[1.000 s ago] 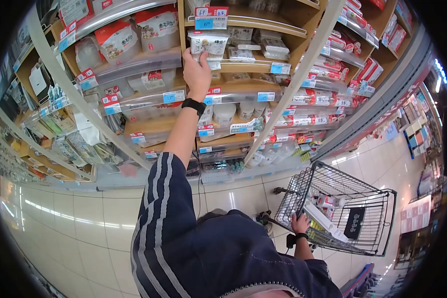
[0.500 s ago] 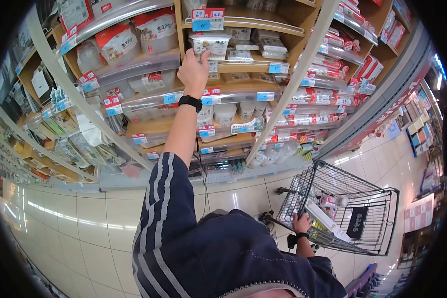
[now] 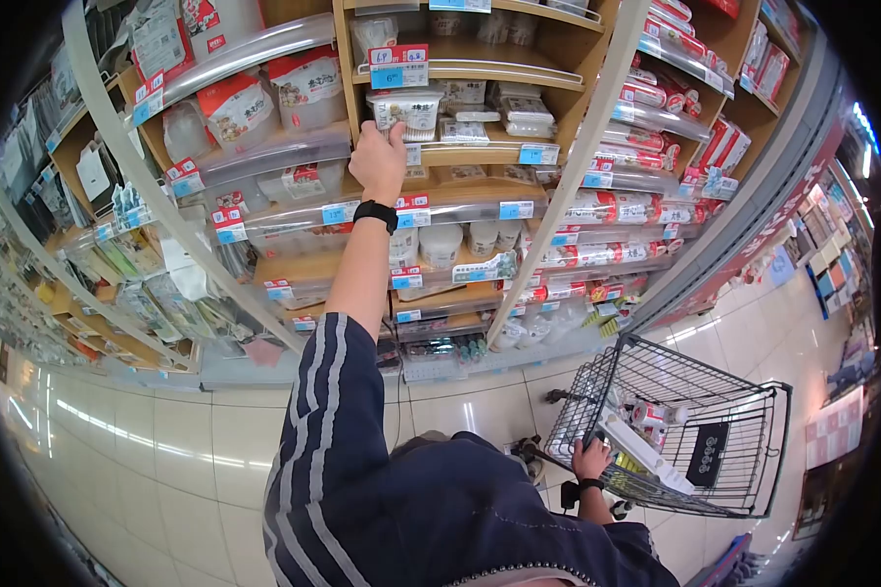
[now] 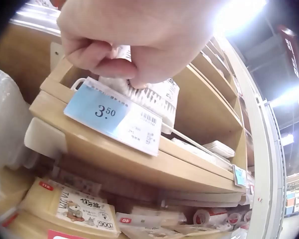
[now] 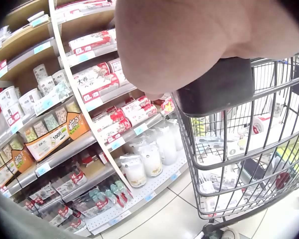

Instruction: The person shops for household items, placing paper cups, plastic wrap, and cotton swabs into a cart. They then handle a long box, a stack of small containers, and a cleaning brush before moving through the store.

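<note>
At the front of a wooden shelf, my left hand (image 3: 379, 161) grips a white pack of cotton swabs (image 3: 406, 115) by its near left side. In the left wrist view the fingers are curled against the pack (image 4: 164, 99), and part of it is hidden behind them. A blue-and-white price tag (image 4: 107, 112) reading 3.50 hangs just below. Down at the right, my right hand (image 3: 590, 458) holds the dark handle (image 5: 216, 89) of a wire shopping cart (image 3: 785, 411). Its fingertips are mostly hidden in the right wrist view.
Flat white packs (image 3: 527, 112) lie right of the swabs. White tubs (image 3: 440, 245) stand on a lower shelf, and red-and-white rolls (image 3: 612, 207) fill the bay beyond a pale upright post (image 3: 568, 186). Inside the cart are a long white box (image 3: 646, 450) and other goods.
The swab pack has gone from leaning out at the shelf edge to standing more upright, slightly further in, still in my left hand. The view has shifted a little; my right hand stays on the cart.
</note>
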Demonstrator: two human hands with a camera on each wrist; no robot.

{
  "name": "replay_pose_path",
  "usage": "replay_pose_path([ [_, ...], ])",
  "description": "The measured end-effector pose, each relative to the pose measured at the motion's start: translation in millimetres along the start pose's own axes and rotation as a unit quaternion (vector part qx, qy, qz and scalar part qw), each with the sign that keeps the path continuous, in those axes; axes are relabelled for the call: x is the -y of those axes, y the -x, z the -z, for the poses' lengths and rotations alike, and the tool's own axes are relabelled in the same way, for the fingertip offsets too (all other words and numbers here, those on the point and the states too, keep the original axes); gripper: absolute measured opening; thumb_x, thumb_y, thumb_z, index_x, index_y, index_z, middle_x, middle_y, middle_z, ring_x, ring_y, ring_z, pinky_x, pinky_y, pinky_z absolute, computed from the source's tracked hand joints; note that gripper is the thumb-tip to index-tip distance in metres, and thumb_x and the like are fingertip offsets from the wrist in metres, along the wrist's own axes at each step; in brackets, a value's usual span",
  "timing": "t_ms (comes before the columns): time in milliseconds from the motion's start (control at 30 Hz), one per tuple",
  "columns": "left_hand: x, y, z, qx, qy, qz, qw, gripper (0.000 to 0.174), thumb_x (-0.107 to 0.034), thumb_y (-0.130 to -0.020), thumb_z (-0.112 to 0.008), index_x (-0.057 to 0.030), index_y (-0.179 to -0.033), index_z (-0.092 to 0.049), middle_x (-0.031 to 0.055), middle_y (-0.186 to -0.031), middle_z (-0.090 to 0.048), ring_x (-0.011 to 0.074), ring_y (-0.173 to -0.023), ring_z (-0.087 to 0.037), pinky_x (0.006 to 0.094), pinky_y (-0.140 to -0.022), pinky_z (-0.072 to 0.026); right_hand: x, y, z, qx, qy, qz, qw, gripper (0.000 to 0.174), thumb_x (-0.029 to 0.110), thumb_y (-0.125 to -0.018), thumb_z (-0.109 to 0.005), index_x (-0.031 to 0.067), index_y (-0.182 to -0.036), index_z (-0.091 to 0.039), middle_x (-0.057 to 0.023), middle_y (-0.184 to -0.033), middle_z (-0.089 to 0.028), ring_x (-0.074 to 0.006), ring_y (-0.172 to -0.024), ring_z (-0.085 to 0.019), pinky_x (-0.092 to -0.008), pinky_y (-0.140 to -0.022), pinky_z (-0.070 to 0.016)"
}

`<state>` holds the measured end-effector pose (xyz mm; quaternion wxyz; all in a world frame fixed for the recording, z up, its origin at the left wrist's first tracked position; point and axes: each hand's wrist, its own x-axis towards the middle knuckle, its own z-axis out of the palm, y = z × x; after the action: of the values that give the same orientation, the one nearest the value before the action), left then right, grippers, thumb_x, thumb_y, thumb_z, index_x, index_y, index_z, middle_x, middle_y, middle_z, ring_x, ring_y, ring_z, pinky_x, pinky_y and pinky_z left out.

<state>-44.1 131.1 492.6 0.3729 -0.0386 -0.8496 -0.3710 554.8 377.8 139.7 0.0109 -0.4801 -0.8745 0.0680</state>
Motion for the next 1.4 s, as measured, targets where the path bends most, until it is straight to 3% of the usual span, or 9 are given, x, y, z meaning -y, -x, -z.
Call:
replay_pose_path([
  [367,-4,23,12,-0.054,0.122,0.001,0.991,0.044,-0.043,-0.081,-0.068,-0.0042,-0.1,-0.062,0.016,-0.09,-0.069,0.0384,-0.083,-0.065,0.0463,-0.071,-0.0506,-3,4,-4,-0.057,-0.007,0.033,0.998,0.042,0.041,-0.085,-0.059,0.0026,-0.101,-0.056,-0.0157,-0.102,-0.061,-0.0358,-0.102,-0.052,-0.0493,-0.089,-0.0358],
  [500,-13,43,18,-0.041,0.178,-0.002,0.983,0.042,-0.039,-0.08,-0.073,-0.0032,-0.098,-0.061,0.0163,-0.084,-0.068,0.0356,-0.077,-0.066,0.0426,-0.068,-0.0502,-5,4,-9,-0.076,-0.025,0.039,0.996,0.04,0.039,-0.085,-0.059,0.0023,-0.1,-0.056,-0.0158,-0.099,-0.06,-0.035,-0.101,-0.051,-0.0487,-0.088,-0.0357],
  [633,-31,51,14,-0.012,0.189,-0.022,0.982,0.04,-0.036,-0.079,-0.076,-0.0011,-0.092,-0.062,0.0087,-0.065,-0.063,0.0184,-0.055,-0.059,0.032,-0.054,-0.0463,-1,3,-4,-0.084,-0.037,0.042,0.995,0.037,0.036,-0.085,-0.061,0.002,-0.097,-0.056,-0.0151,-0.097,-0.06,-0.0357,-0.099,-0.051,-0.0489,-0.087,-0.0356],
  [733,-38,41,-13,-0.04,0.206,-0.064,0.976,0.038,-0.033,-0.078,-0.077,-0.0002,-0.091,-0.063,0.0116,-0.07,-0.067,0.0204,-0.062,-0.064,0.0318,-0.06,-0.0493,-1,2,0,-0.098,-0.049,0.054,0.992,0.036,0.036,-0.084,-0.061,0.0017,-0.094,-0.055,-0.0151,-0.096,-0.059,-0.0356,-0.097,-0.051,-0.0486,-0.086,-0.0354],
  [867,-67,31,-34,-0.05,0.168,-0.083,0.981,0.037,-0.032,-0.078,-0.075,0.0001,-0.092,-0.062,0.0194,-0.08,-0.068,0.0368,-0.077,-0.066,0.0427,-0.07,-0.0507,-7,-2,-8,-0.115,-0.035,0.074,0.99,0.039,0.038,-0.085,-0.059,0.0018,-0.098,-0.054,-0.0154,-0.097,-0.058,-0.0346,-0.099,-0.05,-0.0483,-0.086,-0.0348],
  [1000,-95,20,-51,-0.009,0.132,-0.113,0.985,0.034,-0.025,-0.08,-0.072,-0.001,-0.099,-0.056,0.0213,-0.078,-0.066,0.0411,-0.076,-0.064,0.0466,-0.067,-0.0486,-9,-3,1,-0.078,-0.026,0.077,0.994,0.046,0.04,-0.084,-0.06,0.0012,-0.107,-0.053,-0.0157,-0.104,-0.057,-0.0341,-0.103,-0.05,-0.0483,-0.089,-0.0342],
  [1233,-107,-9,-97,-0.003,0.176,-0.072,0.982,0.038,-0.02,-0.085,-0.065,-0.0001,-0.111,-0.045,0.0266,-0.089,-0.066,0.0466,-0.086,-0.062,0.051,-0.074,-0.0478,-8,-6,-1,-0.078,-0.038,0.065,0.994,0.055,0.04,-0.083,-0.061,-0.0012,-0.118,-0.051,-0.0161,-0.109,-0.057,-0.0338,-0.109,-0.048,-0.0482,-0.095,-0.0328],
  [1267,-104,-16,-103,0.076,0.097,-0.011,0.992,0.046,-0.022,-0.086,-0.063,0.0027,-0.118,-0.041,0.0298,-0.094,-0.065,0.0475,-0.091,-0.061,0.0514,-0.079,-0.0483,-7,-7,-1,-0.086,-0.04,0.063,0.994,0.054,0.039,-0.083,-0.061,-0.0014,-0.117,-0.052,-0.0157,-0.109,-0.057,-0.0337,-0.109,-0.048,-0.0482,-0.095,-0.0326],
  [1400,-73,-49,-139,0.116,0.048,-0.011,0.992,0.06,-0.029,-0.086,-0.062,0.0028,-0.13,-0.036,0.0312,-0.1,-0.064,0.0475,-0.096,-0.061,0.05,-0.084,-0.0488,-7,-12,-2,-0.084,-0.055,0.05,0.994,0.053,0.039,-0.082,-0.063,-0.0012,-0.116,-0.052,-0.0156,-0.108,-0.058,-0.0341,-0.108,-0.049,-0.0484,-0.095,-0.0328],
])
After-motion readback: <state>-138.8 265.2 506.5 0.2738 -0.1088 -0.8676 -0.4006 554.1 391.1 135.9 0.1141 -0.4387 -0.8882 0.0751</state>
